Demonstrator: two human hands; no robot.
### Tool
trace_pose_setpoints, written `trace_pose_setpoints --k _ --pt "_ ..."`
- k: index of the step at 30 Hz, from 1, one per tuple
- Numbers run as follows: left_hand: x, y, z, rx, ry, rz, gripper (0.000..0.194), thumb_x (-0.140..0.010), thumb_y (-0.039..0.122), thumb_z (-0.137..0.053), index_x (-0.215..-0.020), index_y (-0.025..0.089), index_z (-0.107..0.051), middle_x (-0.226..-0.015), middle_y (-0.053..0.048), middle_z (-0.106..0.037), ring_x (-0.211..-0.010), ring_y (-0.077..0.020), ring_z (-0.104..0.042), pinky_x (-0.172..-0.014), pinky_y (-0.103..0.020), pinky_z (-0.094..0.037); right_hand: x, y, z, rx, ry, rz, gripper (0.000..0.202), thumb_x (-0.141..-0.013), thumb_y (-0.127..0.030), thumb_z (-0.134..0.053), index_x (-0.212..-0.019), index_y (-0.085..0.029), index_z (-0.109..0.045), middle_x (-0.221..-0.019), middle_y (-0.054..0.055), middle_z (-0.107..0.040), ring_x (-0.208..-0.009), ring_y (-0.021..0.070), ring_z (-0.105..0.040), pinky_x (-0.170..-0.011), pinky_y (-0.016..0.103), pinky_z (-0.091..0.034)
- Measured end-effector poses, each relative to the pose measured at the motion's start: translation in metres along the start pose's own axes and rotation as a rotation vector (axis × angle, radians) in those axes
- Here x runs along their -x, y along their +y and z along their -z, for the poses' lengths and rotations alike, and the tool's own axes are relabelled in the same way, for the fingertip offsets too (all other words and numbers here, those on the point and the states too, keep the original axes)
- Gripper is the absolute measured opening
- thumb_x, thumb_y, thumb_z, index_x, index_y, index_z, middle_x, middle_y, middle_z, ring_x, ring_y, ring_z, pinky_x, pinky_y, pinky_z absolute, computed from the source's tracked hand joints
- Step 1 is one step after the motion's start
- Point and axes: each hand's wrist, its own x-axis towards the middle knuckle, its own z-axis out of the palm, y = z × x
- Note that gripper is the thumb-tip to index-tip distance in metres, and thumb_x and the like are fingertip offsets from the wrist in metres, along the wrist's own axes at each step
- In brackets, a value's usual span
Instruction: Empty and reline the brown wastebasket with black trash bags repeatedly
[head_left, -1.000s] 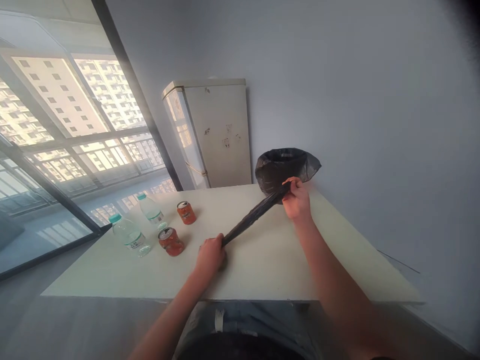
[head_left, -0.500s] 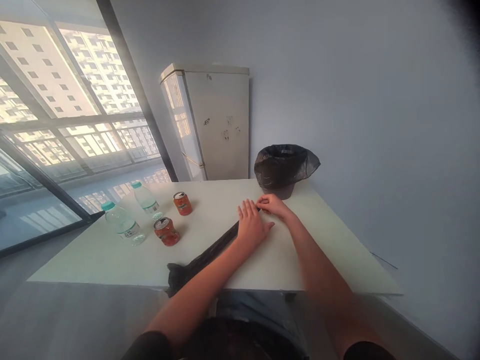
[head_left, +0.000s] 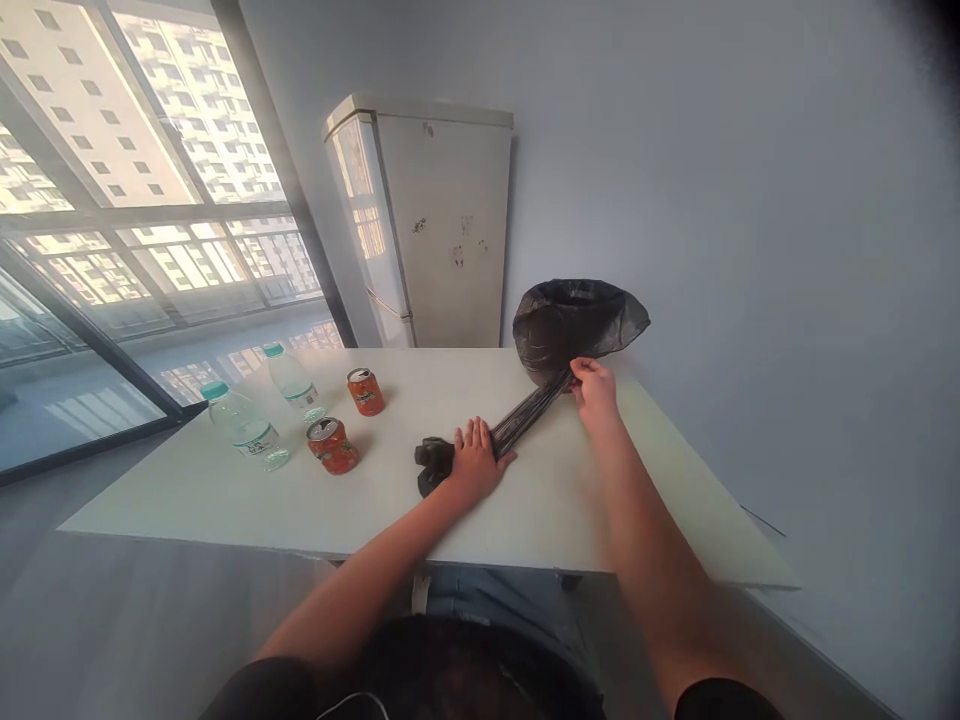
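A twisted black plastic bag (head_left: 529, 414) lies stretched across the table between my two hands. My left hand (head_left: 477, 466) rests flat on it, fingers extended, pressing it against the tabletop. Beyond that hand, to the left, the bag's crumpled end bunches up. With thumb and fingertips, my right hand (head_left: 595, 390) pinches the far end and holds it raised in front of a bin lined with another black bag (head_left: 559, 325). The liner spreads wide over the bin's rim and hides most of the bin.
Two clear bottles with teal caps, a nearer one (head_left: 251, 436) and a farther one (head_left: 292, 385), stand at the table's left. Beside them are two orange cans, one dented (head_left: 334, 448) and one behind (head_left: 366, 393). A white fridge (head_left: 450, 230) stands past the white table (head_left: 187, 515).
My right hand has moved right and away, drawing the bag's end with it. The left hand has slid slightly left and nearer me. The crumpled end has come farther onto the table.
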Motion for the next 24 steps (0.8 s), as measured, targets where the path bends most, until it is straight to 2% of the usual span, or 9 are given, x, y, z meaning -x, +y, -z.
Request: trace_pose_setpoints --k 3,6,8,10,12,14,17,20,24 --pt "0.004 -0.026 0.005 -0.035 0.027 -0.003 0.095 -0.104 0.068 -0.031 -0.162 -0.007 -0.031 -0.17 -0.031 -0.026 -0.162 -0.043 -0.022 -0.132 -0.056 -0.019 -0.004 -0.005 0.002 -0.114 0.126 0.109 0.046 -0.074 -0.062 -0.078 -0.093 -0.023 -0.061 -0.083 -0.002 -0.06 -0.074 0.0141 -0.057 -0.062 0.025 -0.043" --pt "0.006 -0.049 0.009 -0.052 0.057 0.009 0.093 -0.103 0.068 -0.035 -0.16 -0.005 -0.035 -0.168 -0.031 -0.032 -0.16 -0.0447 -0.026 -0.131 -0.057 -0.022 -0.002 -0.004 -0.005 -0.246 0.126 0.151 0.057 -0.078 -0.075 -0.069 -0.105 -0.026 -0.059 -0.103 0.002 -0.066 -0.093 0.0179 -0.063 -0.072 0.028 -0.049" --pt "0.005 -0.056 0.011 -0.041 0.055 0.014 0.091 -0.103 0.068 -0.036 -0.16 -0.003 -0.037 -0.168 -0.029 -0.034 -0.159 -0.0448 -0.028 -0.13 -0.058 -0.023 0.006 0.003 -0.017 -0.29 0.054 0.013 0.065 -0.077 -0.083 -0.066 -0.108 -0.026 -0.06 -0.108 0.005 -0.069 -0.097 0.0212 -0.066 -0.072 0.03 -0.053" --pt "0.004 -0.057 0.01 -0.019 0.049 0.021 0.091 -0.103 0.068 -0.037 -0.16 -0.002 -0.037 -0.169 -0.028 -0.033 -0.159 -0.045 -0.027 -0.13 -0.058 -0.024 0.021 0.012 -0.034 -0.293 -0.06 -0.227 0.066 -0.074 -0.084 -0.07 -0.101 -0.024 -0.061 -0.102 0.007 -0.072 -0.095 0.0234 -0.069 -0.07 0.032 -0.056" --pt "0.004 -0.057 0.009 0.007 0.055 0.027 0.093 -0.101 0.07 -0.038 -0.16 -0.002 -0.038 -0.169 -0.029 -0.031 -0.16 -0.0452 -0.026 -0.13 -0.058 -0.022 0.039 0.022 -0.053 -0.317 -0.182 -0.42 0.058 -0.074 -0.076 -0.078 -0.093 -0.023 -0.062 -0.098 0.009 -0.075 -0.094 0.0253 -0.072 -0.072 0.035 -0.06" --pt "0.004 -0.058 0.009 0.033 0.061 0.021 0.097 -0.099 0.075 -0.04 -0.159 -0.001 -0.039 -0.17 -0.029 -0.031 -0.16 -0.0452 -0.025 -0.13 -0.059 -0.021 0.054 0.031 -0.069 -0.352 -0.256 -0.494 0.046 -0.077 -0.062 -0.084 -0.09 -0.022 -0.063 -0.099 0.01 -0.076 -0.095 0.0261 -0.074 -0.075 0.038 -0.062" --pt "0.007 -0.072 0.012 0.052 0.046 -0.023 0.105 -0.095 0.082 -0.041 -0.16 -0.001 -0.038 -0.17 -0.029 -0.029 -0.161 -0.0456 -0.024 -0.131 -0.06 -0.017 0.062 0.037 -0.078 -0.343 -0.21 -0.441 0.029 -0.084 -0.046 -0.08 -0.09 -0.023 -0.063 -0.087 0.005 -0.075 -0.085 0.0233 -0.075 -0.075 0.039 -0.064" --pt "0.012 -0.093 0.019 0.051 0.026 -0.068 0.109 -0.093 0.084 -0.041 -0.162 0.001 -0.034 -0.171 -0.028 -0.029 -0.161 -0.0462 -0.02 -0.131 -0.063 -0.012 0.053 0.038 -0.069 -0.289 -0.093 -0.358 0.027 -0.088 -0.047 -0.072 -0.085 -0.023 -0.059 -0.067 -0.002 -0.064 -0.062 0.0182 -0.066 -0.067 0.036 -0.061" --pt "0.018 -0.113 0.026 0.102 0.006 -0.059 0.1 -0.097 0.08 -0.039 -0.167 0.009 -0.029 -0.173 -0.021 -0.027 -0.162 -0.0459 -0.017 -0.128 -0.07 -0.013 0.045 0.035 -0.058 -0.208 0.042 -0.197 0.032 -0.08 -0.036 -0.075 -0.106 -0.024 -0.06 -0.08 -0.004 -0.067 -0.067 0.0154 -0.065 -0.073 0.032 -0.058"
